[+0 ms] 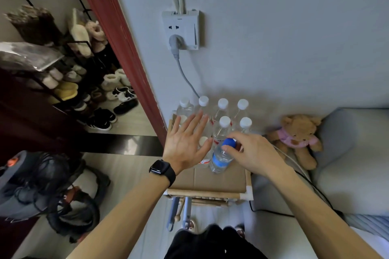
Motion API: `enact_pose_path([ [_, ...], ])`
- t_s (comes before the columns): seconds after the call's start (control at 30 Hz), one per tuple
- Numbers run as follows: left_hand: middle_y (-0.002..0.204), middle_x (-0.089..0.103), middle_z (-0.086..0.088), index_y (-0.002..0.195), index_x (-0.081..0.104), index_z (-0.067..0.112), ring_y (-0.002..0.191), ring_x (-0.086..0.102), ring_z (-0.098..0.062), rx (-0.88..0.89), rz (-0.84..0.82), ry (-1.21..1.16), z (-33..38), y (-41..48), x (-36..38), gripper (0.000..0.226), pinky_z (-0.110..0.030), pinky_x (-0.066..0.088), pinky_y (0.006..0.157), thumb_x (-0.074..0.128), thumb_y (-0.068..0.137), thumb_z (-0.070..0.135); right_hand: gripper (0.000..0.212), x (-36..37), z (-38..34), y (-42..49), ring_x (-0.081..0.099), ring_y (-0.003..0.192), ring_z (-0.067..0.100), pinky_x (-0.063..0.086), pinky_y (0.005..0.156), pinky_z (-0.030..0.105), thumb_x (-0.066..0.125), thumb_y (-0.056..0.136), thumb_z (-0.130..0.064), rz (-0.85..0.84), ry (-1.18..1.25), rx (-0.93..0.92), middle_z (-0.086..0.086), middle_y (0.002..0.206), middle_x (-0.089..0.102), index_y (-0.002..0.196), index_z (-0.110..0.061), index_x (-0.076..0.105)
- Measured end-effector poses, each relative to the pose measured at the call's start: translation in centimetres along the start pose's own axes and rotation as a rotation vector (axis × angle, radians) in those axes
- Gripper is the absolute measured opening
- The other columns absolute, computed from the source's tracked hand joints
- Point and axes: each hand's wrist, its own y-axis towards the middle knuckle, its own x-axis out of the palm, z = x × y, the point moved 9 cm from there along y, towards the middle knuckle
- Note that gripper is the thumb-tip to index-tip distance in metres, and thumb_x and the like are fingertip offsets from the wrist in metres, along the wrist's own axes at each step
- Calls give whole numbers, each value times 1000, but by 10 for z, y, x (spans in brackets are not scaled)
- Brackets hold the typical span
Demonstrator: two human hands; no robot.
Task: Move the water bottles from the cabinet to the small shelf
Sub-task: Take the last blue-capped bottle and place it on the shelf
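Observation:
Several clear water bottles with white caps (224,122) stand in rows at the back of a small wooden shelf (210,192) topped with cardboard. In front of them stands a bottle with a blue cap and blue label (221,159). My right hand (252,153) pinches its neck just under the cap, and the bottle's base rests on the cardboard. My left hand (185,143), with a black watch on the wrist, hovers flat with fingers spread over the left bottles, partly hiding two of them.
A wall socket with a grey plug (181,31) hangs above the shelf. A teddy bear (296,139) sits on a grey sofa at the right. At the left are a red door frame (126,59), a shoe rack (84,82) and a fan (31,185).

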Motion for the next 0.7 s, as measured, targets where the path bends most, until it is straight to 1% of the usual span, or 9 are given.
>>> enact_pose_path([
  [0.13, 162, 19, 4, 156, 20, 23, 149, 18, -15, -2, 13, 3, 0, 0, 1, 71, -47, 6, 122, 19, 97, 61, 35, -1, -4, 4, 51, 71, 13, 36, 61, 30, 47, 91, -64, 15, -49, 19, -13, 72, 52, 100, -30, 50],
  [0.27, 162, 20, 3, 156, 19, 24, 149, 18, -15, 0, 13, -5, 1, 0, -1, 71, -48, 7, 122, 18, 97, 61, 32, -2, -5, 1, 54, 71, 12, 32, 56, 27, 48, 89, -64, 1, -26, 2, -11, 76, 58, 99, -33, 49],
  [0.33, 162, 20, 3, 156, 20, 24, 149, 19, -16, -5, 14, -2, 1, 0, -1, 71, -49, 8, 122, 19, 97, 62, 32, -1, -5, -1, 54, 72, 11, 34, 57, 27, 48, 88, -65, -18, -17, -17, -11, 79, 60, 100, -35, 52],
  [0.4, 162, 20, 2, 156, 19, 24, 149, 20, -16, -8, 6, 5, 1, 0, 0, 71, -49, 8, 122, 20, 97, 61, 39, 1, -2, -1, 55, 69, 12, 36, 57, 29, 46, 86, -71, -17, -46, -5, -11, 74, 59, 91, -33, 52],
  [0.47, 162, 21, 1, 156, 20, 23, 148, 22, -17, -9, 15, 5, 2, 0, 0, 70, -49, 10, 122, 21, 97, 61, 48, 1, 3, 0, 53, 62, 10, 34, 53, 29, 41, 82, -79, 12, -87, 37, -9, 66, 55, 80, -31, 46],
  [0.53, 161, 24, 1, 155, 23, 22, 147, 25, -18, -9, 26, 0, 3, 0, -1, 70, -50, 12, 121, 24, 97, 60, 53, 0, 6, 1, 52, 60, 8, 32, 51, 28, 40, 80, -83, 43, -83, 76, -8, 64, 54, 76, -30, 43],
  [0.63, 161, 25, 0, 155, 24, 22, 147, 26, -18, -7, 22, -1, 3, 1, -2, 69, -52, 14, 120, 24, 97, 60, 46, 3, 8, 0, 58, 71, 8, 45, 63, 30, 44, 81, -79, -6, 15, 84, -12, 76, 61, 97, -37, 53],
  [0.67, 161, 25, 0, 155, 24, 22, 147, 26, -19, -7, 21, 2, 4, 1, -2, 69, -52, 15, 120, 24, 97, 60, 42, 4, 8, -1, 59, 74, 6, 49, 67, 31, 48, 82, -76, -25, 56, 79, -13, 78, 62, 101, -39, 53],
  [0.7, 160, 25, 0, 155, 24, 22, 146, 27, -19, -8, 22, 5, 4, 1, -2, 70, -52, 15, 120, 23, 97, 60, 39, 4, 10, -2, 59, 74, 6, 51, 69, 33, 50, 82, -74, -31, 80, 77, -14, 77, 62, 100, -39, 54],
])
